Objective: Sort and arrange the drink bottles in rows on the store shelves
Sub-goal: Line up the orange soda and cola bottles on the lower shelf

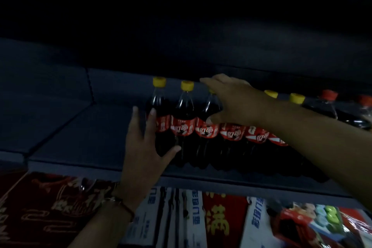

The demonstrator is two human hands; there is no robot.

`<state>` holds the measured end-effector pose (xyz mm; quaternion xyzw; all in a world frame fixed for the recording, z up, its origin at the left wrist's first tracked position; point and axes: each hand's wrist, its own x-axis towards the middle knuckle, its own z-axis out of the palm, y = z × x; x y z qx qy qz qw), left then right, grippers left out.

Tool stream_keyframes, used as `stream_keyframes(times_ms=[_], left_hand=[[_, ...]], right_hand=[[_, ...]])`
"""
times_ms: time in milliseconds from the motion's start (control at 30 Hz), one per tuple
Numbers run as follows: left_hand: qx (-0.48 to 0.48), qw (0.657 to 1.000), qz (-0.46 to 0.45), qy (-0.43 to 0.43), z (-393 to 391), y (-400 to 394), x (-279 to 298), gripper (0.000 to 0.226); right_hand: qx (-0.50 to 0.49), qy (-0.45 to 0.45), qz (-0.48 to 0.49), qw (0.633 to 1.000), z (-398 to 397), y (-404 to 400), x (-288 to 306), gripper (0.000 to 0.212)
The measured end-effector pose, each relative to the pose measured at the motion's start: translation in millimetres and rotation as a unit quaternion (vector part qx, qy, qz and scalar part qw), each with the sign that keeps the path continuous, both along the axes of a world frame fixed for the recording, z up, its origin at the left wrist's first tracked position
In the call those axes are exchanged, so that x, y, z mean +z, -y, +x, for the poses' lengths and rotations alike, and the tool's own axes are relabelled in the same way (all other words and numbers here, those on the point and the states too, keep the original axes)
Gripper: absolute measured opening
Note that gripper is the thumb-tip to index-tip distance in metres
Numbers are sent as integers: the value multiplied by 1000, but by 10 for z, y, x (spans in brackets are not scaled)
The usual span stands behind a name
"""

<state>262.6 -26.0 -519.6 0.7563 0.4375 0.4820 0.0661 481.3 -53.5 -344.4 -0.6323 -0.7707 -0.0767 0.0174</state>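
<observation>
Nearest, below the shelf edge: red and white printed cartons and packets [221, 219] on the lower level, untouched. Just above, left hand [145, 151], cord bracelet at the wrist, fingers spread flat against the side of the leftmost dark cola bottle with red label and yellow cap [160, 119], thumb hooked toward the next one; pressing rather than clenched, nothing lifted. Higher and further in, right hand [231, 100] draped over the third yellow-capped bottle [207, 125], fingers curled behind its neck, thumb on the front of its shoulder; a loose grasp by the look of it. Row of yellow-capped cola bottles [231, 137] standing upright, touching side by side, close to the front lip of the dark grey metal shelf [66, 137]. Main risk, as a judgement: tall narrow bottles packed tight near the lip, so a pull at the neck could tip one forward off the edge, or a sideways shove from the left could topple neighbours domino-fashion. Further right, red-capped dark bottles [330, 106] just beside the yellow ones; possible mixing of kinds. Dim light, back of shelf unreadable.
</observation>
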Motion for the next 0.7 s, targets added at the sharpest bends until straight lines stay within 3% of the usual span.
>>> stream_keyframes(times_ms=[67,167,267,367,700], left_hand=[[0,995,91,-30,-57,-51,407,100],[-13,963,180,-202,-72,-340,1071,95],[-44,913,143,-379,-18,-542,1468,103],[-63,868,72,-487,-2,-610,1586,101],[-82,891,45,-444,-46,-550,1549,100]], right_hand=[[-16,-29,-7,999,121,88,87,108],[-33,-99,-33,994,318,189,121,105],[-34,-106,-42,993,437,247,26,95],[-35,-82,-24,996,475,249,-74,90],[-7,-100,11,995,521,216,-161,97]])
